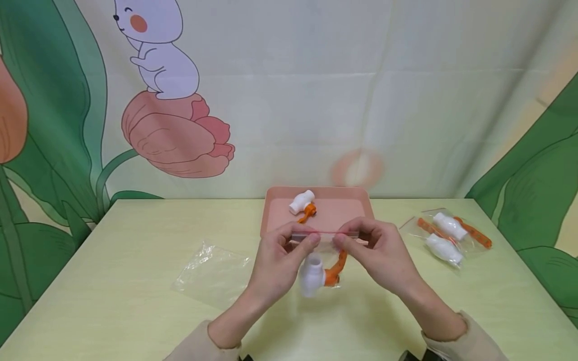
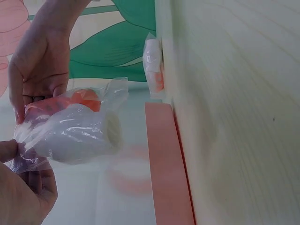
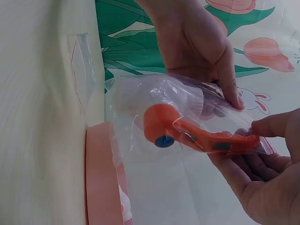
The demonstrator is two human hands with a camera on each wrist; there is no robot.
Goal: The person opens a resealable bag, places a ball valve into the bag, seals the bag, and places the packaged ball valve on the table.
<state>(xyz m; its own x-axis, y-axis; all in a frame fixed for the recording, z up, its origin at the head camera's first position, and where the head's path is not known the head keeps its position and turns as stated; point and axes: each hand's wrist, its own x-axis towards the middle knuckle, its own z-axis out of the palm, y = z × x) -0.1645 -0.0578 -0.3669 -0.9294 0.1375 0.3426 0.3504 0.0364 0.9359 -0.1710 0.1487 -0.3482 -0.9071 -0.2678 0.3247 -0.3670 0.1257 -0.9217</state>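
Observation:
A clear zip bag (image 1: 326, 233) hangs upright in front of me, above the table. Inside it is a white plastic ball valve (image 1: 311, 277) with an orange lever handle (image 3: 199, 136). My left hand (image 1: 279, 263) pinches the bag's zip strip near its left end between thumb and fingers. On the other side, my right hand (image 1: 381, 255) pinches the same strip, with a short gap between the two thumbs. In the left wrist view the white valve body (image 2: 77, 136) shows through the film, its open end pointing down toward the table.
Behind the hands, a pink tray (image 1: 338, 203) carries another white valve (image 1: 300, 202) with an orange handle. A flat, clear bag (image 1: 212, 273) lies on the table (image 1: 113, 281) at left. To the right lie bagged white valves (image 1: 444, 249) with orange handles. A printed curtain (image 1: 289, 110) hangs behind.

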